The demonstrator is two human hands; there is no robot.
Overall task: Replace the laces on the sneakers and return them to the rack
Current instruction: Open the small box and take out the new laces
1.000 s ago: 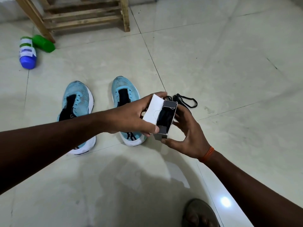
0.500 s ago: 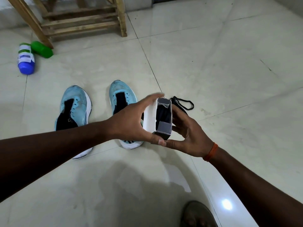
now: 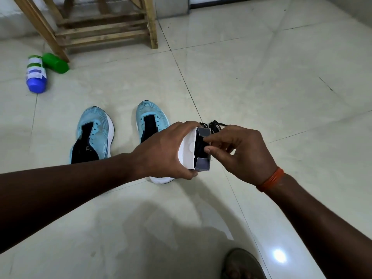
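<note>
Sneakers (image 3: 94,135) are owed to the one rack (image 3: 104,33), far left. We count two, both unlaced, side by side on the floor. Two bottles (image 3: 36,75) lie far left. Both hands meet just right of the sneakers: the left hand (image 3: 167,152) grips one box (image 3: 188,152), and the right hand (image 3: 241,152) pinches the new laces (image 3: 199,147) inside. One heap of old laces (image 3: 216,124) lies beyond. We judge the lacing and racking are all left to do.
</note>
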